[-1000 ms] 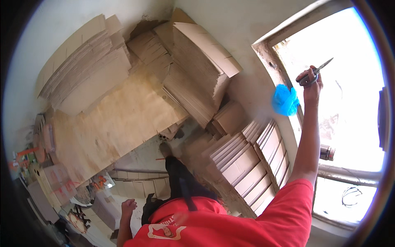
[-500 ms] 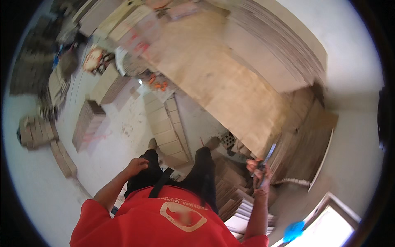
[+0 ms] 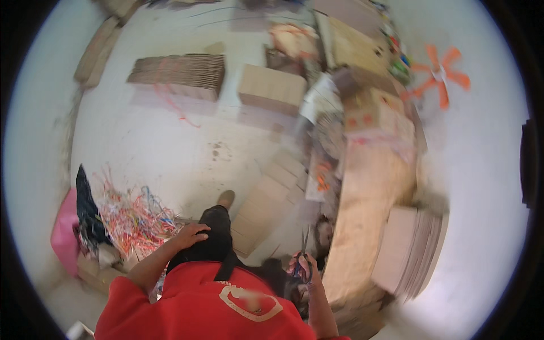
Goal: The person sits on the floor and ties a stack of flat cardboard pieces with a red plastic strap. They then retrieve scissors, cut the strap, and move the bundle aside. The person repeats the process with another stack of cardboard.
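My right hand (image 3: 301, 268) is closed round the handles of a pair of scissors (image 3: 305, 243). The narrow blades point away from me, beside the near part of a long wooden table (image 3: 362, 198). My left hand (image 3: 191, 236) holds nothing and lies against my left thigh, its fingers loosely stretched. My left shoe (image 3: 226, 198) is on the pale floor, next to flat cardboard pieces (image 3: 263, 201).
A tangle of coloured strips (image 3: 136, 224) lies at the left. Stacked cardboard (image 3: 405, 249) stands right of the table. Farther off are a folded cardboard bundle (image 3: 181, 73), another cardboard stack (image 3: 272, 88), a carton (image 3: 377, 113) and an orange-bladed fan (image 3: 439, 75).
The view has swung left, bringing the strips and fan into sight. My right hand has moved from the table's end toward my body, still holding the scissors. My left hand stays at my thigh.
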`<control>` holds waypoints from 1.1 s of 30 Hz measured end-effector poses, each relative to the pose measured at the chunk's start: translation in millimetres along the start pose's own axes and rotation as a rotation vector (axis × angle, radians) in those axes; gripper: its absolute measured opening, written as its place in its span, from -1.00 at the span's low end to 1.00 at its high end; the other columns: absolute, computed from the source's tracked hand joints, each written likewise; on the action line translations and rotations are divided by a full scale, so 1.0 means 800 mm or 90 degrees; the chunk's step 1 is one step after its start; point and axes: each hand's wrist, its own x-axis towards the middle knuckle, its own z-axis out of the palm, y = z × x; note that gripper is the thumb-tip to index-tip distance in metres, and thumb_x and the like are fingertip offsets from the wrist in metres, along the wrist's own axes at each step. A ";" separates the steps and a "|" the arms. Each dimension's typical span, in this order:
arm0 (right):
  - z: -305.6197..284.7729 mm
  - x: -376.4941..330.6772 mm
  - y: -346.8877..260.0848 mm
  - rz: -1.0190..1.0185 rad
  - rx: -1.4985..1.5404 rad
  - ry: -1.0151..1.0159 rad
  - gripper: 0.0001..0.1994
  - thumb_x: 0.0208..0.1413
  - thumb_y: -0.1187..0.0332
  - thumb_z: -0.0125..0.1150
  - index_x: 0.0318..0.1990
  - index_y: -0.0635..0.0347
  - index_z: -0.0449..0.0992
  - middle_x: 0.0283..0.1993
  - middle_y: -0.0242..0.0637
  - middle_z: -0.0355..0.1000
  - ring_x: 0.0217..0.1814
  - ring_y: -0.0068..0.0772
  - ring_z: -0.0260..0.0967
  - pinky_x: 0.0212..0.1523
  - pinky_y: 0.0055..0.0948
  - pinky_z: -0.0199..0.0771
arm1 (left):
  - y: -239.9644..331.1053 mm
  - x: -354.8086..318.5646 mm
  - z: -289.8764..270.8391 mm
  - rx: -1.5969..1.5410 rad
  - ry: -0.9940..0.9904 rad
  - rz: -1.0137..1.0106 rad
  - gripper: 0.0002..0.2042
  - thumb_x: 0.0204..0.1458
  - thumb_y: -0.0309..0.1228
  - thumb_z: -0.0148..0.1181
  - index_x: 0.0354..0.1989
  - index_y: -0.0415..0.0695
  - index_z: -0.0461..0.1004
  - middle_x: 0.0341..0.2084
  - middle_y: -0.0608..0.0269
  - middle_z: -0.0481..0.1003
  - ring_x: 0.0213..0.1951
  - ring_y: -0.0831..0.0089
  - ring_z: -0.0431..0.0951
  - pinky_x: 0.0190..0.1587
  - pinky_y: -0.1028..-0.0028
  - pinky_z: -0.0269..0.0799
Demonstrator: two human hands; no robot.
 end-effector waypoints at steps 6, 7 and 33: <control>0.201 0.158 -0.102 -0.086 -0.234 -0.143 -0.74 0.04 0.31 0.14 -0.20 0.29 0.33 -0.49 -0.28 0.34 -0.51 -0.52 0.31 -0.45 -0.52 0.41 | -0.126 -0.096 -0.107 -0.122 0.189 -0.253 -0.69 -0.05 -0.22 0.18 -0.25 -0.22 0.51 -0.35 0.11 0.54 -0.26 0.31 0.53 -0.14 0.40 0.41; 0.230 0.173 -0.114 -0.084 -0.264 -0.148 -0.73 0.04 0.32 0.13 -0.18 0.29 0.32 -0.49 -0.28 0.34 -0.52 -0.52 0.31 -0.45 -0.51 0.42 | -0.135 -0.103 -0.127 -0.099 0.201 -0.265 -0.70 -0.05 -0.23 0.18 -0.27 -0.22 0.52 -0.40 0.13 0.55 -0.31 0.36 0.55 -0.18 0.42 0.43; 0.686 0.681 -0.207 0.198 -0.609 -0.392 -0.70 -0.01 0.27 0.17 -0.16 0.15 0.31 -0.44 -0.41 0.33 -0.50 -0.61 0.29 -0.51 -0.64 0.24 | -0.295 0.287 -0.543 -0.219 0.554 -0.277 -0.46 -0.24 -0.28 0.33 -0.03 -0.21 0.37 -0.23 0.00 0.49 -0.20 0.21 0.51 -0.12 0.36 0.41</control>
